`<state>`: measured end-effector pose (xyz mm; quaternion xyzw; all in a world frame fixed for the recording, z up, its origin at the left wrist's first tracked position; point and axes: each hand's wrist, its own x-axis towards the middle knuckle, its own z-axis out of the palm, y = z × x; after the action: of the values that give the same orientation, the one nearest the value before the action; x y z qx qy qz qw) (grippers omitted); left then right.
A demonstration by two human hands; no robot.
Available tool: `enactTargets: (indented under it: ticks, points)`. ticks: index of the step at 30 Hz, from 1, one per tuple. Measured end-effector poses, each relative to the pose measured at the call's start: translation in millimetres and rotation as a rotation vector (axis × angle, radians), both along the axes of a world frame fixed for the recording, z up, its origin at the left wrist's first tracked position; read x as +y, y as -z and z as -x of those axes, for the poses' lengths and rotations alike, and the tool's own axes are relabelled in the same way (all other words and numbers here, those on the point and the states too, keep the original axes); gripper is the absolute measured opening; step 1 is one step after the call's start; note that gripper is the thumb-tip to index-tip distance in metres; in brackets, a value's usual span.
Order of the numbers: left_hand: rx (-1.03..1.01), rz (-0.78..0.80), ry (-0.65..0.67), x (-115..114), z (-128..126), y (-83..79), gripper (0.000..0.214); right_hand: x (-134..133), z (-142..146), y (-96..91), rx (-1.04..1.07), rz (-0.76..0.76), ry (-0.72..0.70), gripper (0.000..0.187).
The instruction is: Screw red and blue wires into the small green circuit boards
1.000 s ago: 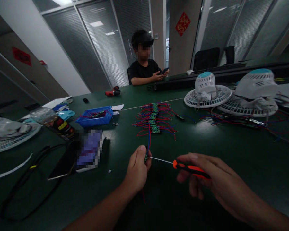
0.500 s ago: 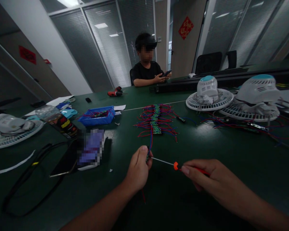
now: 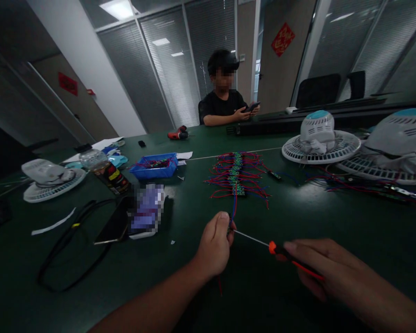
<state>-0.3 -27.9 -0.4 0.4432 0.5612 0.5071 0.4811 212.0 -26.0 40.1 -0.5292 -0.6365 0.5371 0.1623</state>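
Observation:
My left hand (image 3: pixel 215 243) is closed on a small circuit board (image 3: pixel 229 226), mostly hidden by the fingers. Red and blue wires (image 3: pixel 235 206) rise from its far side, and a red wire hangs below the hand. In my right hand (image 3: pixel 327 263) is a screwdriver (image 3: pixel 276 249) with a red-and-black handle and a thin metal shaft. The shaft points left and its tip meets the board at my left fingertips. Just beyond my hands, a row of green circuit boards (image 3: pixel 238 188) with red and blue wires fanning out lies on the green table (image 3: pixel 194 203).
Left are a blue tray (image 3: pixel 156 172) of wired boards, a tilted bottle (image 3: pixel 113 178), a phone (image 3: pixel 113 226) and a black cable (image 3: pixel 43 263). White fan parts (image 3: pixel 321 145) stand right. Farther back lie a red drill (image 3: pixel 178 135) and a seated person (image 3: pixel 225 99) holding a phone.
The camera view has turned left, so everything sits farther right. My right fingers have shifted back along the screwdriver handle, loosening around it, while the tip stays at the board.

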Motion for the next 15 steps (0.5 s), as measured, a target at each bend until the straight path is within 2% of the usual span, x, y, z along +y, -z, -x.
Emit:
enactTargets:
  ticks: [3,7,12,15]
  points:
    - [-0.006,-0.004,0.027,1,0,1.1,0.043,4,-2,2.4,-0.020,-0.008,-0.114,0.059]
    - [0.005,0.010,0.017,2,0,1.3,0.042,8,-3,11.4,-0.025,-0.041,-0.125,0.051]
    - [-0.010,0.016,-0.014,3,-2,-0.9,0.044,9,-5,15.1,-0.061,-0.122,-0.091,0.044]
    - [-0.030,0.029,-0.029,4,-2,-1.8,0.044,10,-4,13.3,-0.068,-0.155,-0.005,0.040]
